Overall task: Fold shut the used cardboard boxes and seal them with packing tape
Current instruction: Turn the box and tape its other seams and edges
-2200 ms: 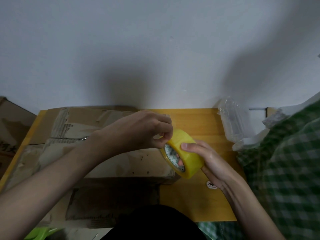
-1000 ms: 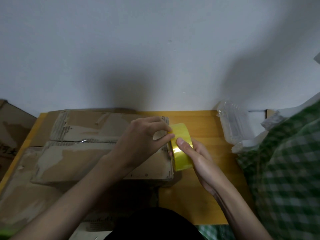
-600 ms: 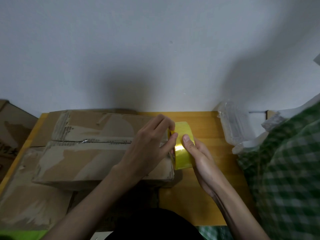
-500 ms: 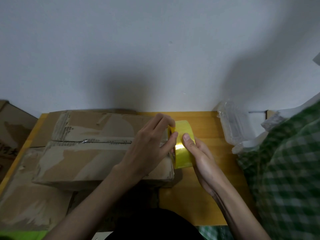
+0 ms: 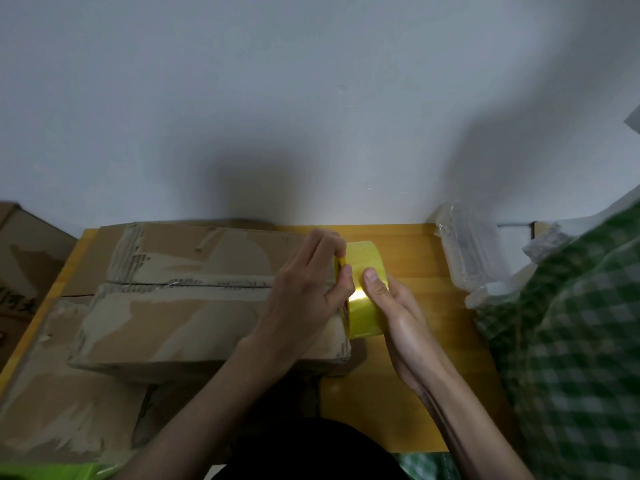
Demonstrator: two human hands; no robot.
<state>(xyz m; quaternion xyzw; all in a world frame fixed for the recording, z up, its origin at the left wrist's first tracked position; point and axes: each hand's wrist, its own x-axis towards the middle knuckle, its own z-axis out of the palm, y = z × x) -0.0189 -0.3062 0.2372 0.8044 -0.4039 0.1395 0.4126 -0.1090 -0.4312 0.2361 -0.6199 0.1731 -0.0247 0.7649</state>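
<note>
A worn cardboard box (image 5: 180,306) lies on the wooden table (image 5: 415,375) with its two top flaps folded shut and meeting at a seam. A yellow tape roll (image 5: 363,296) stands on edge against the box's right end. My right hand (image 5: 398,317) grips the roll from the right, thumb on its outer face. My left hand (image 5: 304,299) rests on the box's right end and pinches at the roll's near edge with thumb and fingers. No loose tape end is visible.
Flattened cardboard (image 5: 52,410) lies under and in front of the box. Another box (image 5: 20,265) stands off the table's left edge. Crumpled clear plastic packaging (image 5: 471,254) sits at the back right by the wall. A green checked cloth (image 5: 571,341) covers the right side.
The tape roll went from held up over the table to standing against the box's right end. In the last half second both hands stay almost still on it.
</note>
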